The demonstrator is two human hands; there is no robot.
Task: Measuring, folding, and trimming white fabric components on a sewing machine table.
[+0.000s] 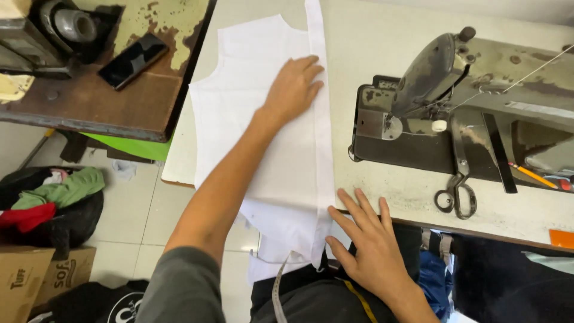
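Sewing table (382,42): white fabric panel (263,119) lies lengthwise away.

Two brown cardboard boxes (36,278) with dark print stand on the floor at bottom left, and a black phone (133,60), its dark screen facing up, lies on the worn brown table at top left.

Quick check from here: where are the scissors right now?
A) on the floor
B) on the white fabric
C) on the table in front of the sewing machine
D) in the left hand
C: the scissors lie on the table just before the sewing machine, clear of the white fabric and both hands.
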